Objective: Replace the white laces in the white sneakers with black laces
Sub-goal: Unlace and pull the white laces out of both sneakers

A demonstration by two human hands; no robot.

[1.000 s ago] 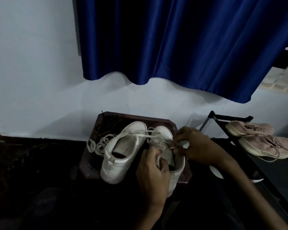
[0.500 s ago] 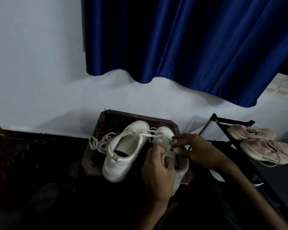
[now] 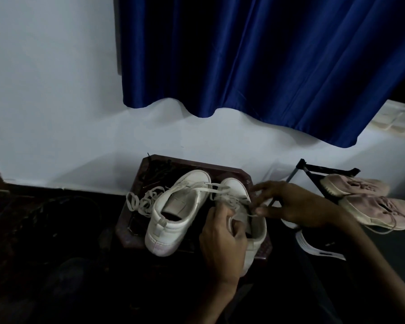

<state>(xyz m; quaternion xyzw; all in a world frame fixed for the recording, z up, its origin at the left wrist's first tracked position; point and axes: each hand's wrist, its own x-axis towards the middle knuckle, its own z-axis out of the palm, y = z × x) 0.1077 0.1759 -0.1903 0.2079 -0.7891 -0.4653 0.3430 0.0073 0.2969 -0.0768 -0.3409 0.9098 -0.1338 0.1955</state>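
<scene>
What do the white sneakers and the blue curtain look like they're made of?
White sneakers: probably smooth leather or imitation; their panels look even and unwoven. Blue curtain: likely satin-type cloth; glossy highlights run down its folds.

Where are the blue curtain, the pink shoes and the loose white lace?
blue curtain (image 3: 255,57), head view, middle of the hanging cloth.
pink shoes (image 3: 380,210), head view, top of the nearer shoe.
loose white lace (image 3: 145,202), head view, middle of the tangled loops.
</scene>
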